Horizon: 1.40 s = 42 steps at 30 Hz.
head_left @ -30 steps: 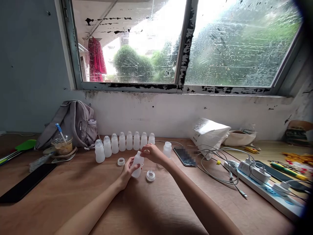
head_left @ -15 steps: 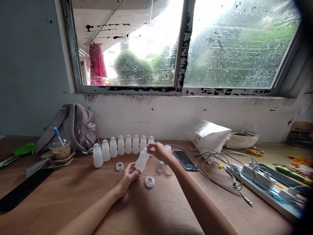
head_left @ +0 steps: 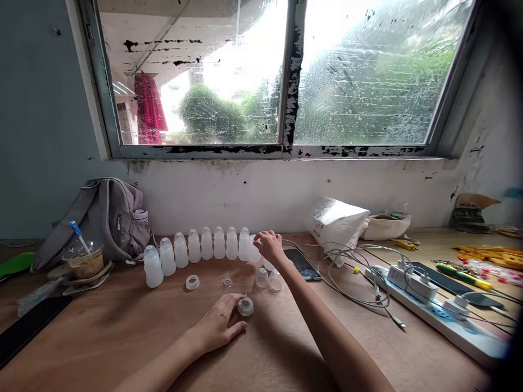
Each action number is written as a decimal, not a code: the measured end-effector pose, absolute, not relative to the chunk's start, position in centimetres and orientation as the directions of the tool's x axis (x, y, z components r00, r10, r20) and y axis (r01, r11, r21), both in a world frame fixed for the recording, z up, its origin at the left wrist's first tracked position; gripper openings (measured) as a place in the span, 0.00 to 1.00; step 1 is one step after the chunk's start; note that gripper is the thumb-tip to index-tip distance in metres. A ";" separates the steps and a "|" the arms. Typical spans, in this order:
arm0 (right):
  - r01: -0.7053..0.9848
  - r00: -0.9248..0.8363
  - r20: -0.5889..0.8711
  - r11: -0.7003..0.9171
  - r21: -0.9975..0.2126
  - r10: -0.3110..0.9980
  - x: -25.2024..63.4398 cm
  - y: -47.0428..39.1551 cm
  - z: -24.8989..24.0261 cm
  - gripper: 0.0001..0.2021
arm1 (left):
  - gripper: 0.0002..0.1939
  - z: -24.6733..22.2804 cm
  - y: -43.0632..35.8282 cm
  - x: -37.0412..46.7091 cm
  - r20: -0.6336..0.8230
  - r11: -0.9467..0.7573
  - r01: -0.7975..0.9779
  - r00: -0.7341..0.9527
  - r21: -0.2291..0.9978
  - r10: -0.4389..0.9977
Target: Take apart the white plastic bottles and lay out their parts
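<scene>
My right hand (head_left: 267,246) pinches the top of a frosted white baby bottle (head_left: 254,253), upright at the right end of a curved row. Several capped baby bottles (head_left: 180,250) make up the rest of that row. Flat on the table lies my left hand (head_left: 218,324), its fingers apart and holding nothing. Just beside its fingertips sits a screw ring with a clear teat (head_left: 245,306). Another white screw ring (head_left: 192,282) rests farther left, and a loose clear teat (head_left: 227,280) stands between them. Two clear caps (head_left: 262,277) are below my right wrist.
A phone (head_left: 302,265) and a tangle of white cables (head_left: 347,283) lie to the right, near a long power strip (head_left: 437,310). A white foil bag (head_left: 339,223) leans at the wall. At left are a backpack (head_left: 110,218), an iced drink cup (head_left: 84,258) and a black slab (head_left: 35,326).
The bottle that was tilted between both hands now stands at the row's right end under my right hand. My left hand has let go and come down beside the ring with the teat.
</scene>
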State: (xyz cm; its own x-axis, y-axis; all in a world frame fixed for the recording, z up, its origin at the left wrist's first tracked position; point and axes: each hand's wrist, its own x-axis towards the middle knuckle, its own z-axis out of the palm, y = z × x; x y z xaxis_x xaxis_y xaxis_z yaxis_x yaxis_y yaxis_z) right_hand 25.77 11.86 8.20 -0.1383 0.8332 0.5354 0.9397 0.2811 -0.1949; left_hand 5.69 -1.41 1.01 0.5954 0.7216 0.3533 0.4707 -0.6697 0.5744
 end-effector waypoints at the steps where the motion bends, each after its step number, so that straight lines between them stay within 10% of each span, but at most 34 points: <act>1: 0.942 -0.130 0.531 0.271 -0.197 0.837 25.9 12.2 7.8 0.06 | 0.23 1.0 -1.5 5.7 0.360 -0.677 0.481 0.595 0.557 0.719; 22: 0.878 -0.024 0.562 0.286 -0.383 0.827 25.6 11.4 9.6 0.12 | 0.14 0.9 -1.6 5.9 0.384 -0.678 0.574 0.560 0.459 0.734; 26: 0.708 -0.420 0.271 0.500 -0.498 0.866 23.8 6.5 9.9 0.13 | 0.12 0.6 -1.5 6.1 0.393 -0.662 0.592 0.533 0.459 0.749; 29: 0.741 -0.579 0.092 0.570 -0.355 0.810 22.7 2.4 6.2 0.15 | 0.11 0.3 -1.3 6.2 0.385 -0.647 0.628 0.521 0.432 0.762; 42: 0.604 -0.490 0.358 0.605 -0.518 0.795 22.1 0.7 -0.1 0.05 | 0.10 0.4 -1.1 5.7 0.359 -0.594 0.675 0.475 0.437 0.803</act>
State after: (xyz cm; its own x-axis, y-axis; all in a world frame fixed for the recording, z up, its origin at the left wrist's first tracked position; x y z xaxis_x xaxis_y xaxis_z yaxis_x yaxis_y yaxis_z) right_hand 22.11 0.71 -0.08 -0.4901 0.7950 0.3575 0.6041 0.6055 -0.5181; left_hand 5.71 -1.07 0.40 0.4748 0.8034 0.3594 0.6749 -0.5944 0.4373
